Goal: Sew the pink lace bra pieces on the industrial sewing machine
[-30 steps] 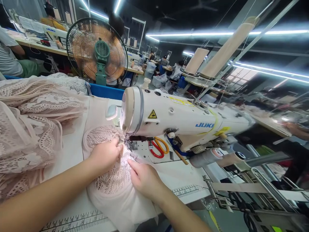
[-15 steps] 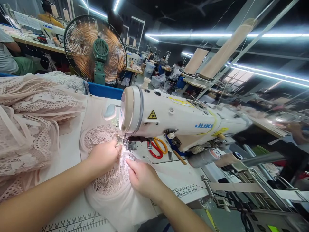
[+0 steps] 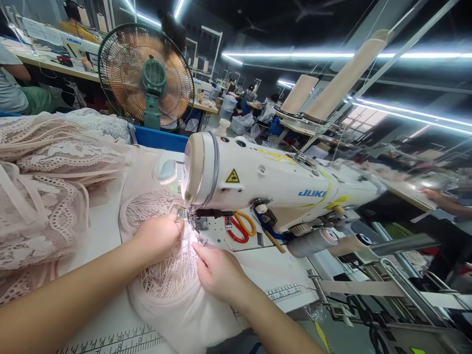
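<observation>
Slightly farther to the left, the far edge of the lace-and-mesh piece [image 3: 165, 280] has been shifted since the earlier frame, while both hands are kept almost where they were. The piece is spread on the white table [image 3: 99, 295], just left of the sewing machine [image 3: 250, 172], with its long axis laid from the far left toward the near edge and its right side brought up to the presser foot [image 3: 192, 216].

Between the left hand [image 3: 158, 238] and the foot only a short stretch of fabric is left; by this hand, the nearer of the two, the lace is pinched narrowly just beside the metal. Nearer the wearer, the fabric is held between the thumb and forefinger of the right hand [image 3: 219, 270], with most of the piece lying left of that pinch (the other fingers are tucked out of sight).

Above and to the right, the space is blocked by the machine head. Beneath its arm, scissors [image 3: 240, 240] are seen with one red and one orange loop, and a wooden handle [image 3: 276, 242] is set beside them. The left side is bordered by heaped lace garments [image 3: 47, 201].
</observation>
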{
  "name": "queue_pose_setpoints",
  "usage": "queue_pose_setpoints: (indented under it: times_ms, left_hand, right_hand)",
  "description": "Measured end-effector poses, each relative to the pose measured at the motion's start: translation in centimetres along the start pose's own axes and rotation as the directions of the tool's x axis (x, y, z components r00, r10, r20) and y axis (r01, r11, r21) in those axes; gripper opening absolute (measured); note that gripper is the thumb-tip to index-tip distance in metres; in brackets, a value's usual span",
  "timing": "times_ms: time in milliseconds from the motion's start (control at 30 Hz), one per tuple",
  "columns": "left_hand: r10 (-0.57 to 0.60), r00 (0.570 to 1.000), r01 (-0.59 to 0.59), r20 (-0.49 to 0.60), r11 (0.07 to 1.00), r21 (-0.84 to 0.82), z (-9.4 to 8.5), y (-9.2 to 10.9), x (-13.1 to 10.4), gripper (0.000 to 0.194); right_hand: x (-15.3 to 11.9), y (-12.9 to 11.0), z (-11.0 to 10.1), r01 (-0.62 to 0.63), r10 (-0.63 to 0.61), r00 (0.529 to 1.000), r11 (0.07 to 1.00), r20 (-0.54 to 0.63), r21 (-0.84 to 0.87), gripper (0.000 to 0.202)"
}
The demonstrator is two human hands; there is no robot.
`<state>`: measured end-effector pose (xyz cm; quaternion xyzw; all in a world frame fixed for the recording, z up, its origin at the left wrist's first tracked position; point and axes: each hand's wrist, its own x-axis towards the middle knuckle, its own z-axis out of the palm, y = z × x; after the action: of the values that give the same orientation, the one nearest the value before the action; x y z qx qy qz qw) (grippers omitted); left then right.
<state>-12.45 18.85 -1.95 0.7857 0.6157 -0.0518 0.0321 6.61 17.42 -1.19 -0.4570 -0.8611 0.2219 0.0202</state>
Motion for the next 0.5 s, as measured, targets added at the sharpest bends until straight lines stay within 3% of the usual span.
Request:
queue_pose_setpoints:
  times_ms: [500]
  left_hand:
    - [-0.05,0.996,0.046,-0.078,0.997,-0.058,0.0,-1.6,0.6,0.035]
  right_hand:
    - [0.7,-0.4,-0.5,-0.091,0.096,0.995,0.99,0.037,-0.109,0.047]
